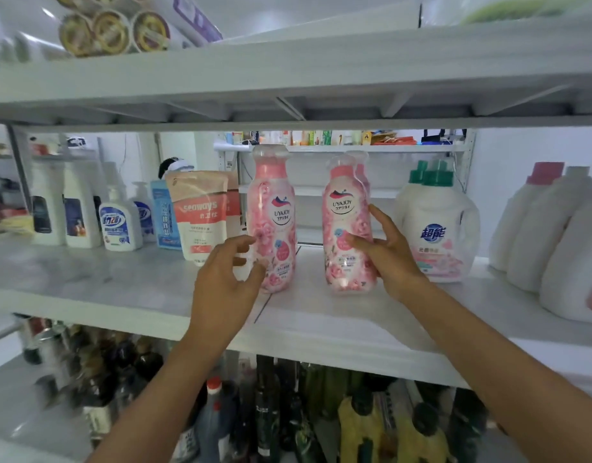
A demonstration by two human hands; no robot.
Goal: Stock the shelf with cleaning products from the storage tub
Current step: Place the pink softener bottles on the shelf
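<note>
Gripped the right bottle low on its body with the right hand: thumb across the front label, forefinger up the right side, other fingers hidden behind. Held the left hand half open at the lower left side of the left bottle, fingers loosely spread, tips against the pink plastic, not wrapped round it. Found both bottles, pink with clear caps, upright near the front middle of the shelf, apart from each other; could not tell whether the right one's base rested fully on the board. Saw a third bottle of the same kind just behind the right one. Noted a pouch just left of the left bottle, pump bottles further left, a green-capped jug just right of the right hand, white jugs at the far right, and dark bottles on the level below.
</note>
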